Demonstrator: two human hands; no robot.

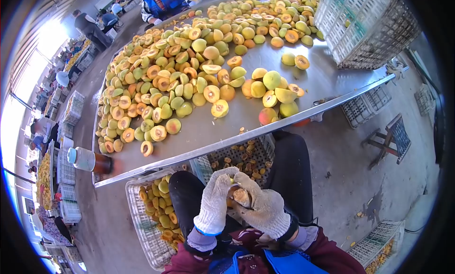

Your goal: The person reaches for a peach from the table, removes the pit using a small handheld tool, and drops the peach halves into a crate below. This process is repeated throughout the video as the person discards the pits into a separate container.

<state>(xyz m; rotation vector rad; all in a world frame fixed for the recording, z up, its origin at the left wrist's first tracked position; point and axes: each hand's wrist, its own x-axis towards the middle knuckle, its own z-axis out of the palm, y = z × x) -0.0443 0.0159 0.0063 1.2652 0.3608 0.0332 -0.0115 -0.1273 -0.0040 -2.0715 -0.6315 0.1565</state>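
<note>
Both of my hands wear pale knitted gloves and meet above my lap. My left hand (214, 203) is closed on the left side of a halved fruit (233, 196). My right hand (265, 210) wraps round it from the right, with a worn, brownish glove fingertip over it. Whether a tool is in the right hand is hidden. Just beyond the hands, a crate (204, 166) between my knees holds pits and small scraps. Halved yellow-green fruits (166, 79) are heaped on the metal table (208, 132), many with the cut side up.
A crate of fruit halves (142, 222) stands left of my legs. A bottle of brown liquid (87, 160) is at the table's left corner, a white crate (350, 32) at its right. A co-worker (163, 1) sits across the table. A folding stool (391, 137) stands right.
</note>
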